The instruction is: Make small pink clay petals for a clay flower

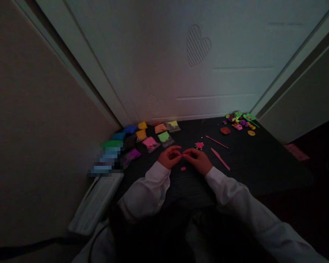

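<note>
My left hand (pixel 170 157) and my right hand (pixel 197 160) meet fingertip to fingertip above the dark table. A tiny bit of pink modelling clay (pixel 182 155) is pinched where they meet, mostly covered by the fingers. Just below them on the tabletop lies a small pink clay piece (pixel 183 168). Beyond my right hand sits a little bumpy pink clay figure (pixel 199 145) with light bits at its edge. To the right are a pink clay knife (pixel 220 159) and a thin pink modelling stick (pixel 217 141).
Several clay packets, among them a pink one (pixel 151 144) and a green one (pixel 165 138), lie at the left. A white box-like object (pixel 97 204) is nearer me. Colourful clay pieces (pixel 238 118) and a red lump (pixel 225 130) lie back right. A white panelled door (pixel 164 65) borders the table (pixel 265 164).
</note>
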`<state>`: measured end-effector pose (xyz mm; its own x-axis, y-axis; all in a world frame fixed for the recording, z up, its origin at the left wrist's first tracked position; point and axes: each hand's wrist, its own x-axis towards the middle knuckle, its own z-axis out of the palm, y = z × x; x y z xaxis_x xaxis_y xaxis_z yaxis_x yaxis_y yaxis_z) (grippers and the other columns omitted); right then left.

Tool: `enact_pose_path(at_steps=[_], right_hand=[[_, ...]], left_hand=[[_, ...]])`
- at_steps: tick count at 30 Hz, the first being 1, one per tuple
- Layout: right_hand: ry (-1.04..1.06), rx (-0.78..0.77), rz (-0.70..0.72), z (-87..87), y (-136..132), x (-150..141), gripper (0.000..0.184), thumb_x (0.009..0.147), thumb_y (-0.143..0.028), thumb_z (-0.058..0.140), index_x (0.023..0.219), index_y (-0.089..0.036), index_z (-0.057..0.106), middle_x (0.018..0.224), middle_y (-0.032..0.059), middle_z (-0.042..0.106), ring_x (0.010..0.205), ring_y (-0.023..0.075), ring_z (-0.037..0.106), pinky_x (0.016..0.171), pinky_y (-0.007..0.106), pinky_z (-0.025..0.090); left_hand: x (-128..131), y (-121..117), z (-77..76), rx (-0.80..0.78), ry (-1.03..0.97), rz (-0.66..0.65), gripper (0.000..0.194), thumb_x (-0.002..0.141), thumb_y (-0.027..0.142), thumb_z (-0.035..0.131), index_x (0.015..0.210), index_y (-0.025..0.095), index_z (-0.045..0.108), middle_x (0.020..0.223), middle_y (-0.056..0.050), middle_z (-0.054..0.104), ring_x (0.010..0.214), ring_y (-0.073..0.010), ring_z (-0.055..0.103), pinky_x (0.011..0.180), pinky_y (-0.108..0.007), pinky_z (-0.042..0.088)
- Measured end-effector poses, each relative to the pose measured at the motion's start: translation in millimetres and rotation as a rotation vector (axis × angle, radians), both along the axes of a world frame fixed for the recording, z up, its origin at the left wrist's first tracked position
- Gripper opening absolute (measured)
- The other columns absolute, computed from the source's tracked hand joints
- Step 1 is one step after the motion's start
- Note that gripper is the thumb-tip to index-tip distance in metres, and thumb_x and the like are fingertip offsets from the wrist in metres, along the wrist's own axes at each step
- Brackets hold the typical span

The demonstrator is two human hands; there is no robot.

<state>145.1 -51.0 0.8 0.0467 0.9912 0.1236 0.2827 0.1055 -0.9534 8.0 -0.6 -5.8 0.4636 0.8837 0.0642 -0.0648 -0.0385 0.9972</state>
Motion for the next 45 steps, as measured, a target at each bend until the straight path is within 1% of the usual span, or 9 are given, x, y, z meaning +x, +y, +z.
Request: enact_pose_path(at_steps=[5,12,22,26,31,38,45], right_hand=[[0.012,-0.011,-0.041,0.0,0.6,1.0,0.024,0.068,-0.038,0.045,0.077,-0.018,0.053,0.069,-0.0010,0.053,0.063,0.0097,0.047,0.057,0.022,0.037],[-0.008,-0.015,0.003,2.0,-1.5,0.1,0.023,0.067,-0.037,0.047,0.076,-0.016,0.053,0.070,0.0001,0.054,0.062,0.0097,0.047,0.056,0.022,0.037],[-0.011,-0.019,-0.003,0.3,-1.1,-0.2,0.021,0.066,-0.035,0.047,0.073,-0.016,0.053,0.065,-0.0013,0.052,0.058,0.0087,0.045,0.053,0.021,0.035],[-0.020,-0.024,0.000,0.3,-1.7,-0.4,0.022,0.067,-0.037,0.046,0.073,-0.017,0.052,0.066,-0.0012,0.052,0.059,0.0090,0.046,0.054,0.021,0.036],[-0.034,-0.008,0.009,0.1,-1.6,-0.1,0.021,0.067,-0.036,0.046,0.073,-0.017,0.052,0.066,-0.0013,0.051,0.059,0.0092,0.046,0.055,0.022,0.037],[-0.047,0.012,-0.008,0.0,-1.2,1.2,0.021,0.069,-0.035,0.044,0.076,-0.017,0.052,0.068,-0.0009,0.052,0.063,0.0099,0.047,0.058,0.022,0.037],[-0.017,0.005,-0.001,-0.4,-1.3,-0.9,0.020,0.068,-0.034,0.045,0.076,-0.017,0.052,0.069,-0.0009,0.052,0.063,0.0097,0.047,0.057,0.022,0.037]], left_hand=[[-0.8,1.8,3.2,-0.038,0.013,0.017,0.040,0.052,0.024,0.061,0.089,0.015,0.048,0.060,0.002,0.052,0.055,-0.0071,0.049,0.055,-0.021,0.039],[-0.7,1.6,4.0,-0.073,-0.009,0.014,0.041,0.050,0.022,0.062,0.089,0.015,0.049,0.061,0.003,0.053,0.058,-0.0068,0.050,0.058,-0.021,0.039],[-1.2,2.4,-0.3,-0.066,-0.022,-0.014,0.041,0.051,0.022,0.062,0.090,0.015,0.049,0.063,0.002,0.053,0.059,-0.0077,0.050,0.060,-0.022,0.039],[-0.8,3.2,-0.9,-0.065,-0.048,-0.018,0.041,0.052,0.022,0.061,0.089,0.014,0.048,0.063,0.001,0.053,0.060,-0.0084,0.051,0.059,-0.022,0.039],[-0.2,2.9,0.0,-0.063,-0.019,-0.022,0.042,0.051,0.022,0.062,0.090,0.015,0.048,0.062,0.002,0.053,0.058,-0.0075,0.050,0.058,-0.022,0.040],[-0.2,2.0,4.2,-0.045,-0.003,0.023,0.040,0.052,0.022,0.061,0.089,0.014,0.048,0.062,0.002,0.052,0.057,-0.0064,0.049,0.057,-0.021,0.039],[0.3,3.2,0.5,-0.046,-0.020,0.023,0.041,0.051,0.024,0.061,0.088,0.015,0.048,0.062,0.002,0.052,0.057,-0.0068,0.049,0.058,-0.022,0.039]])
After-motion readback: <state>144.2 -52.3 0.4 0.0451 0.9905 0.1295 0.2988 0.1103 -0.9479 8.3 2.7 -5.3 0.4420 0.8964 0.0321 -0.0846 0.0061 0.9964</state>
